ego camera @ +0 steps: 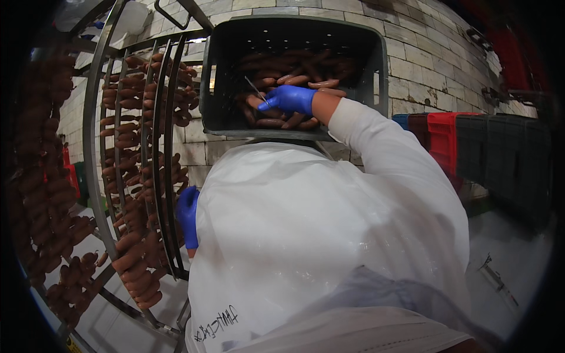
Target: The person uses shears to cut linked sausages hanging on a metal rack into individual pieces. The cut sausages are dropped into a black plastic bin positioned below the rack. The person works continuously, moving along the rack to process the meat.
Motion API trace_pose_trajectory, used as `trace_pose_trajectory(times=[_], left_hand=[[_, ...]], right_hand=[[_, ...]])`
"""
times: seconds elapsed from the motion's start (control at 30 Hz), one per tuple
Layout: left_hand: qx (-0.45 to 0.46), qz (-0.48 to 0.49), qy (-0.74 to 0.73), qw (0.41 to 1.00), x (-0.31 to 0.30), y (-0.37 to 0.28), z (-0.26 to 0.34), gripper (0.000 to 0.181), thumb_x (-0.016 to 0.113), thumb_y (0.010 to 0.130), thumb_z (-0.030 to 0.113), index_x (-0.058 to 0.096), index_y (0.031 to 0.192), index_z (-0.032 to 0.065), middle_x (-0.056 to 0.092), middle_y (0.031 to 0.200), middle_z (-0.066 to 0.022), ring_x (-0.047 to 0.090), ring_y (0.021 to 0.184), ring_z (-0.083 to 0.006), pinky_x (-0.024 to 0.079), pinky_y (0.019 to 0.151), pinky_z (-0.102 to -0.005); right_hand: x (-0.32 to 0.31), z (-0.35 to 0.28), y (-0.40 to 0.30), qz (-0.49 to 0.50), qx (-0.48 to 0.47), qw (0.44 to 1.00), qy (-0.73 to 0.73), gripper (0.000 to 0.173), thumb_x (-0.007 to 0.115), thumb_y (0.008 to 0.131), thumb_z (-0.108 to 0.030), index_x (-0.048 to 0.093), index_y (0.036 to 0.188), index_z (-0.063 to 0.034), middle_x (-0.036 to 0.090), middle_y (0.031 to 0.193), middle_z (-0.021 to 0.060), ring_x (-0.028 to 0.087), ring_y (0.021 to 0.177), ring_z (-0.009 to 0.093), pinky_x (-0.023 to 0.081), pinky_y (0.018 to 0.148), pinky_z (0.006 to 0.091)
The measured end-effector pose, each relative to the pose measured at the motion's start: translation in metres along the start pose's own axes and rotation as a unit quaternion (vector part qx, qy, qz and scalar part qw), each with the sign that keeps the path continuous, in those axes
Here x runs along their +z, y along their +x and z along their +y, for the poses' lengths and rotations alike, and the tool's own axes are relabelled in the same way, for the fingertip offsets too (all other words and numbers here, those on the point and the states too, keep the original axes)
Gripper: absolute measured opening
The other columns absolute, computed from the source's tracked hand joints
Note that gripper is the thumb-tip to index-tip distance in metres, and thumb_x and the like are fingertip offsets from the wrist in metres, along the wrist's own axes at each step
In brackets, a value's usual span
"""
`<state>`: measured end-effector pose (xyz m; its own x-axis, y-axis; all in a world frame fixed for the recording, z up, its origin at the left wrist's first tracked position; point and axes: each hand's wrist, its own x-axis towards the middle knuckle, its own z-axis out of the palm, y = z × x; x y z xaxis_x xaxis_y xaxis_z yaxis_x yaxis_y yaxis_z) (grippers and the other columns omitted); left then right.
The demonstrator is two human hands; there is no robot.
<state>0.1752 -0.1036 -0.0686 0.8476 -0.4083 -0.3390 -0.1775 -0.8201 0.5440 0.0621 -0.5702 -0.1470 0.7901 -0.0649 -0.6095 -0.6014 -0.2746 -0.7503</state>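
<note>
My right hand (289,99), in a blue glove, reaches into a dark plastic crate (293,132). It grips a thin knife (253,90), whose narrow blade points up and left; the handle is hidden in the fist. Loose sausages (296,80) lie in the crate, around and beneath this hand. My left hand (187,216), also gloved in blue, hangs low at my side, next to the metal bars of a rack (162,145). Its fingers are partly hidden, and nothing shows in it. Linked sausages (137,264) hang on that rack.
More sausages hang on another rack (44,185) at the far left. Red crates (442,137) and dark crates (503,150) are stacked to the right. A tiled wall (423,66) stands ahead. My white apron (300,229) bears handwriting.
</note>
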Motion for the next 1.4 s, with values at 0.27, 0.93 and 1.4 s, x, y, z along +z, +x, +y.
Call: trace_pose_trajectory(times=[0.27,0.93,1.4], left_hand=[[0.181,-0.169,-0.324,0.913,-0.01,0.053,0.165,0.04,0.053,0.107,0.019,0.059,0.138,-0.0057,0.067,0.131,-0.0165,0.065,0.117,-0.0225,0.049,0.104,-0.0354],[0.398,-0.004,0.216,0.892,-0.046,0.069,0.309,0.035,0.072,0.077,0.025,0.068,0.108,0.0078,0.071,0.095,-0.0194,0.069,0.09,-0.0407,0.055,0.08,-0.0481],[0.363,-0.068,0.096,0.925,-0.032,0.065,0.299,0.039,0.07,0.077,0.033,0.072,0.108,0.0092,0.072,0.096,-0.0196,0.069,0.091,-0.0403,0.056,0.081,-0.0465]], right_hand=[[0.026,-0.086,-0.081,0.111,-0.223,0.936,0.247,0.046,0.078,0.092,-0.029,0.065,0.128,-0.0039,0.068,0.111,0.0055,0.065,0.095,0.013,0.053,0.085,0.0291],[0.05,-0.048,-0.147,-0.105,-0.319,0.881,0.333,0.081,0.077,0.087,-0.052,0.057,0.139,0.007,0.066,0.126,0.0147,0.064,0.117,0.024,0.048,0.106,0.0354],[0.04,-0.05,-0.143,-0.079,-0.314,0.9,0.292,0.085,0.079,0.083,-0.058,0.058,0.135,0.0057,0.066,0.119,0.0131,0.064,0.112,0.022,0.049,0.102,0.0354]])
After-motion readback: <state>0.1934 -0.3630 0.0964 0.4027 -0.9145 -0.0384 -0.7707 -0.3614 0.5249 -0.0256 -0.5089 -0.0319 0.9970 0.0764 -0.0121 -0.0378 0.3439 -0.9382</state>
